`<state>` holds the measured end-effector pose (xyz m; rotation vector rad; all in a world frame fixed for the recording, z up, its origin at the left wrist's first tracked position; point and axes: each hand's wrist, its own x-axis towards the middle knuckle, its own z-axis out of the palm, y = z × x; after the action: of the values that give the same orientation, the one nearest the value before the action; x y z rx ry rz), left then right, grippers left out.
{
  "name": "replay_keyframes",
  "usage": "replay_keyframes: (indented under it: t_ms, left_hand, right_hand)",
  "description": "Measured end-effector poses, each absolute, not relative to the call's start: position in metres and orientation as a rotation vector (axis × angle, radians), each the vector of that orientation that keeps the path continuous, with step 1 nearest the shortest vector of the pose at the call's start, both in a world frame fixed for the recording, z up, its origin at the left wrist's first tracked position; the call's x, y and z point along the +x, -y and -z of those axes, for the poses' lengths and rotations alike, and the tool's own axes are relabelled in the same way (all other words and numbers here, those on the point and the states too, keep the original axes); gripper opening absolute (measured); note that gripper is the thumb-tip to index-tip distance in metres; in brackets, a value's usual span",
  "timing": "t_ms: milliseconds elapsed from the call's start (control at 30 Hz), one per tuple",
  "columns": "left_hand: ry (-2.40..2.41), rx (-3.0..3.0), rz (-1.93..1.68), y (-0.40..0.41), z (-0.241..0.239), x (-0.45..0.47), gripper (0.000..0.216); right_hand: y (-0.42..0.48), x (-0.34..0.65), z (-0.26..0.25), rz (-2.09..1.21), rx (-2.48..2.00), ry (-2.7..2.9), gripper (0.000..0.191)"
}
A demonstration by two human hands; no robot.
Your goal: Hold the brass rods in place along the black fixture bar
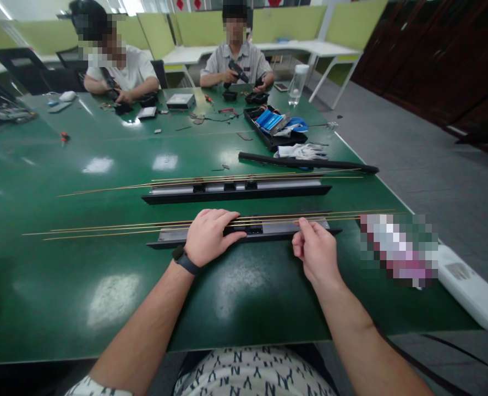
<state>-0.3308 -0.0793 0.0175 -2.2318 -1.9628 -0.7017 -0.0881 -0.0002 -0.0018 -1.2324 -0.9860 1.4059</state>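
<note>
A long black and grey rail [173,235] lies across the green table [103,286] just in front of me, with several thin brass rods [103,226] running along it. My left hand [208,237] rests palm down on the rail's middle, fingers stretched over the rods. My right hand [314,250] sits at the rail's right part, thumb and fingers pinched on a rod. A second, similar rail [235,190] with its own brass rods lies a little farther away.
A black tube [310,163], white gloves [301,150] and a black tray with blue parts [270,126] lie beyond. Two other people sit at the far side holding tools. A white device [470,289] lies at the right edge, with a water bottle [298,83] far back.
</note>
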Motion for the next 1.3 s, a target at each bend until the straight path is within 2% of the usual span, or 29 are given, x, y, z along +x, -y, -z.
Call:
replay_keyframes:
  t_ms: [133,267,833,1167,1300]
  left_hand:
    - [1.916,-2.126,0.849,0.086,-0.015,-0.33,0.06]
    - [1.928,-2.048,0.888,0.096,-0.012,-0.334,0.062]
    - [1.953,-2.001,0.944,0.105,-0.01,-0.344,0.05]
    - [1.992,-2.031,0.932,0.105,-0.011,-0.341,0.046]
    - [1.991,-2.035,0.921,0.105,-0.011,-0.342,0.042]
  right_hand:
    - [-0.001,-0.087,0.003,-1.406,-1.228,0.983,0.03]
    - [-0.003,-0.085,0.005,-1.396,-1.228,0.947,0.03]
    - [-0.009,-0.077,-0.002,-1.284,-1.321,0.814,0.028]
    - [0.002,-0.087,0.0,-1.604,-1.174,1.052,0.044]
    - [0.003,-0.089,0.002,-1.631,-1.182,1.078,0.046]
